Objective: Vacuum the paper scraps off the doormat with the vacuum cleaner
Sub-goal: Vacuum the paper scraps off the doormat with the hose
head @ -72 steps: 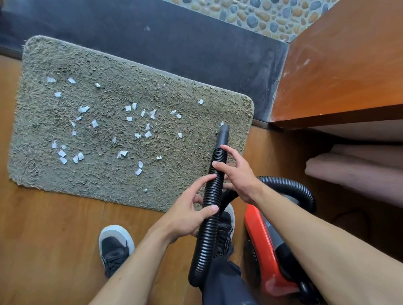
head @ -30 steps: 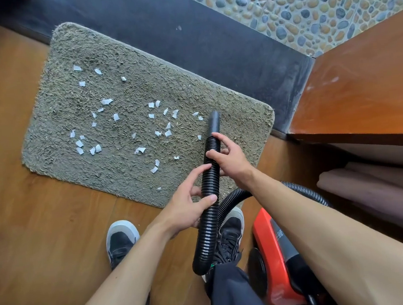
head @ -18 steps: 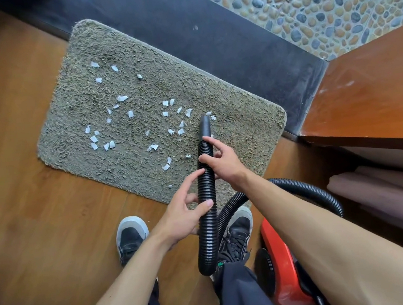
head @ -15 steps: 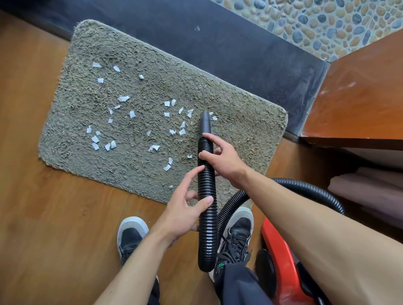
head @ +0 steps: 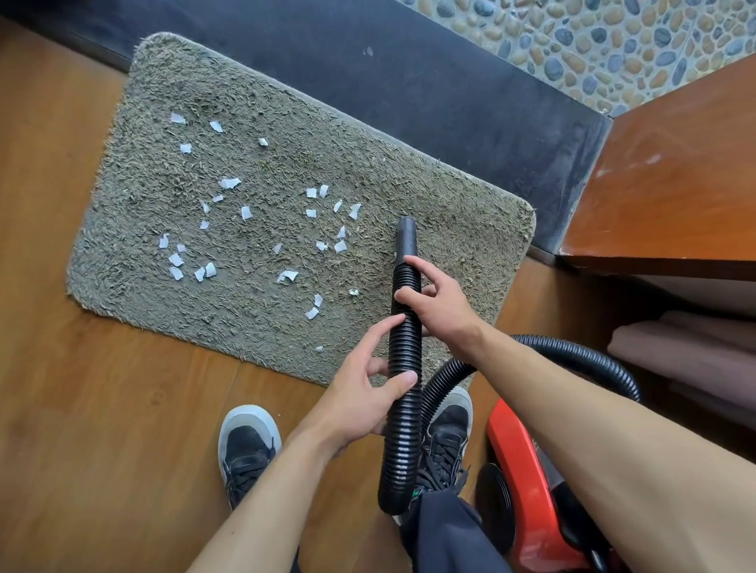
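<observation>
A grey shaggy doormat (head: 263, 168) lies on the wooden floor, strewn with several white paper scraps (head: 230, 183). I hold the black ribbed vacuum hose (head: 403, 422) in both hands. My right hand (head: 438, 303) grips it near the smooth nozzle (head: 406, 237), whose tip sits on the mat's right part next to scraps (head: 340, 245). My left hand (head: 359, 399) grips the hose lower down, thumb across its front. The red vacuum cleaner body (head: 524, 480) stands on the floor at my right foot.
A dark stone threshold (head: 391, 63) and a pebble floor (head: 616, 0) lie beyond the mat. A wooden cabinet top (head: 702, 172) juts in at the right, with a folded pinkish cloth (head: 721, 368) beneath. My shoes (head: 248, 446) stand at the mat's near edge.
The nozzle has swept left from the mat's right edge toward the scraps in the middle. The scraps at the right side near the nozzle are gone. Both hands kept their hold.
</observation>
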